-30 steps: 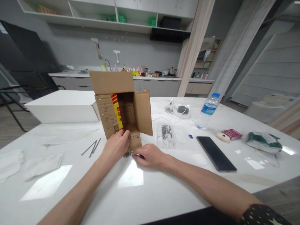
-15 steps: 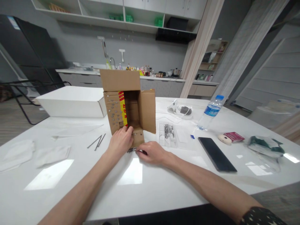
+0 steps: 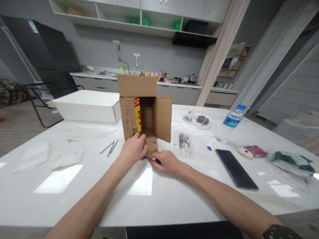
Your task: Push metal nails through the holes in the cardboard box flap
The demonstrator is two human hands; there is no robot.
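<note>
- Nails (image 3: 146, 157), a small dark bundle, lie flat on the table (image 3: 159, 196) between both hands, long axis running left to right.
- Right hand (image 3: 166, 162) pinches their right end; left hand (image 3: 133, 149), curled, rests against the cardboard box (image 3: 146, 113) flap just beyond, studded with nail heads.
- Clear tray (image 3: 184, 143), right of the hands, holds more nails.

Bare table (image 3: 149, 196) at lower centre: open passage. Box (image 3: 146, 113) blocks centre. Nails (image 3: 109, 147) left of it, tray (image 3: 184, 144) and phone (image 3: 235, 163) right.

Home kitchen-dining space: counter (image 3: 174, 87) with sink tap (image 3: 126, 65), bottles, pots; wall cupboards (image 3: 159, 13); white table (image 3: 154, 196).
</note>
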